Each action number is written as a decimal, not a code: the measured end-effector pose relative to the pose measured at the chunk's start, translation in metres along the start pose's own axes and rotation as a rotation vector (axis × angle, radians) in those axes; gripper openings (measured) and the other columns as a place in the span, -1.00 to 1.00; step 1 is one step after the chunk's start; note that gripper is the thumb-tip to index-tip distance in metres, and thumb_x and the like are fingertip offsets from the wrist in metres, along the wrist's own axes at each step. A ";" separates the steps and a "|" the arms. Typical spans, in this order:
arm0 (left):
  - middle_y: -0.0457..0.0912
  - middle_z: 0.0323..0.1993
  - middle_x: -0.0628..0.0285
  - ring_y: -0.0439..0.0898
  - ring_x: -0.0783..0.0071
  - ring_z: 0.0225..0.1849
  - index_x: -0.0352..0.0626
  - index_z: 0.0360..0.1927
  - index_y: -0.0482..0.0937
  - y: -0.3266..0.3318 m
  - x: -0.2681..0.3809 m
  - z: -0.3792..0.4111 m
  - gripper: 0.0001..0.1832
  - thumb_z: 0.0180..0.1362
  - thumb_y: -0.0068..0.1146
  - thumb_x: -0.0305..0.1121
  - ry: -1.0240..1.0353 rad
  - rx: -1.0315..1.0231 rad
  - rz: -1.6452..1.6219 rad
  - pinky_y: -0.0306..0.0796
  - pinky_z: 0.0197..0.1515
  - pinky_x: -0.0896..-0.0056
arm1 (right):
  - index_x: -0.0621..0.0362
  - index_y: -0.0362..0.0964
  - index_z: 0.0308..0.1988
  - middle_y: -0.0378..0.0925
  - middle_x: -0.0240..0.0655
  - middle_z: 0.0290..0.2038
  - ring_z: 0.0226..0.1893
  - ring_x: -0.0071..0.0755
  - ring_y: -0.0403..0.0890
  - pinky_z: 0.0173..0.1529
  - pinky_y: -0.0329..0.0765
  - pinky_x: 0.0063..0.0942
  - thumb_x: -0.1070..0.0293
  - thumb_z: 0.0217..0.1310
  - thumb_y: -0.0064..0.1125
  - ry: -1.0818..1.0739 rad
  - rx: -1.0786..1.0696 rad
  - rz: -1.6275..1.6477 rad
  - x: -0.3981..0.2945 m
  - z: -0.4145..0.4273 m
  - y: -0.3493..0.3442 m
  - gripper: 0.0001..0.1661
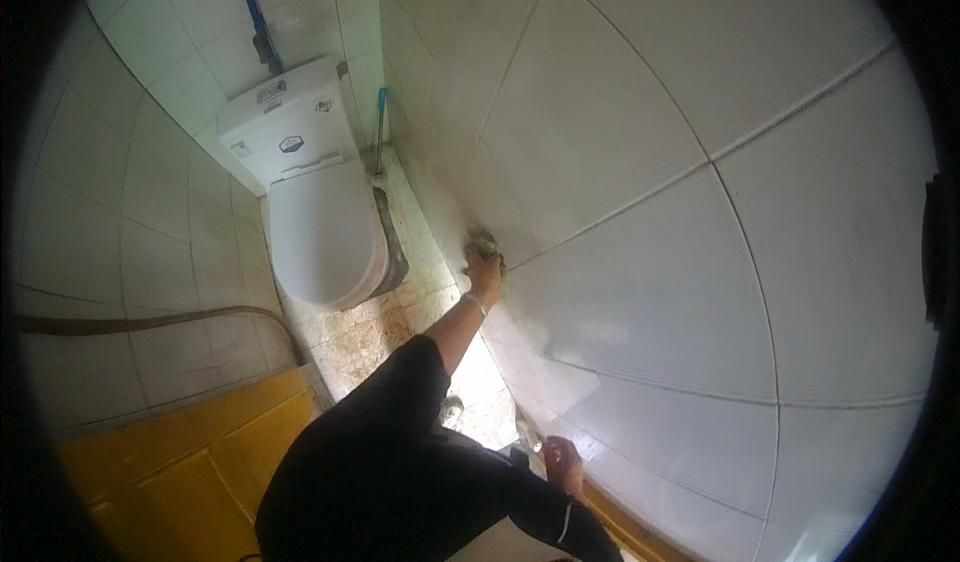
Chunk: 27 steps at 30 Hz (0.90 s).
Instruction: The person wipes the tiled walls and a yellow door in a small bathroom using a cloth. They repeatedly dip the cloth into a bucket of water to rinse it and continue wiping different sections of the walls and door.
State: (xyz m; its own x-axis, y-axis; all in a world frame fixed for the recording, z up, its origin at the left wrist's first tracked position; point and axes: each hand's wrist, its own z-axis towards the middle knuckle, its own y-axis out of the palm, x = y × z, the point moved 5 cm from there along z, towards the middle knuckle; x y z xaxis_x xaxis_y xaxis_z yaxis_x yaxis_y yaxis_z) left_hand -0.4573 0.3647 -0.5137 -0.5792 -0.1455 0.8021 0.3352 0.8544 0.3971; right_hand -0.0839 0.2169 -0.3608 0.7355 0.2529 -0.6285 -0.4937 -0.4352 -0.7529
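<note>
My left hand, with a light band at the wrist, reaches forward to the white tiled wall. It presses a grey-green scrubbing wad against the tiles; whether this is a scouring pad or a rag is unclear. Around the wad the wall looks dark and smudged. Lower down, close to the foot of the same wall, is my right hand with its fingers curled. Just beside its fingers is a small pale object, too blurred to name. I cannot tell whether the hand grips it.
A white toilet with its lid down stands ahead on the left. Behind it a toilet brush leans in the corner. The tiled floor is stained brown. A yellow panelled door fills the lower left, and a brown hose crosses the left wall.
</note>
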 end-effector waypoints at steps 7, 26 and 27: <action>0.31 -0.04 -0.04 0.30 0.18 0.06 -0.31 0.08 0.22 0.104 0.149 -0.117 -0.56 0.12 -0.02 -0.43 0.601 -0.251 0.429 0.17 0.14 0.12 | 0.15 0.44 -0.21 0.54 -0.13 -0.31 -0.36 -0.23 0.60 -0.31 0.55 -0.39 0.33 0.11 0.12 0.093 0.005 -0.022 -0.008 -0.002 0.002 -0.78; 0.18 0.05 -0.19 0.18 -0.24 0.06 -0.32 -0.13 0.37 0.135 0.198 -0.228 -0.54 -0.18 0.18 -0.45 1.166 -0.516 0.528 0.09 0.07 -0.11 | 0.20 0.42 -0.23 0.52 -0.11 -0.30 -0.30 -0.08 0.56 -0.22 0.51 -0.30 0.42 0.07 0.12 -0.113 -0.009 -0.084 -0.065 0.041 -0.032 -0.79; 0.15 0.08 -0.22 0.16 -0.28 0.07 -0.31 -0.11 0.37 0.127 0.178 -0.246 -0.53 -0.18 0.17 -0.44 1.181 -0.570 0.550 0.07 0.10 -0.13 | 0.20 0.42 -0.23 0.52 -0.11 -0.30 -0.31 -0.07 0.56 -0.22 0.51 -0.29 0.42 0.07 0.12 -0.097 -0.030 -0.082 -0.061 0.039 -0.032 -0.80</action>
State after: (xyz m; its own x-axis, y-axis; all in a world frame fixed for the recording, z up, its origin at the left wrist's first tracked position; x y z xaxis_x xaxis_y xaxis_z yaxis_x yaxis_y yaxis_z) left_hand -0.3349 0.3248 -0.2107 0.5761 -0.4329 0.6934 0.7240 0.6639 -0.1870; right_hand -0.1308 0.2497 -0.3060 0.7238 0.3708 -0.5820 -0.4182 -0.4351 -0.7974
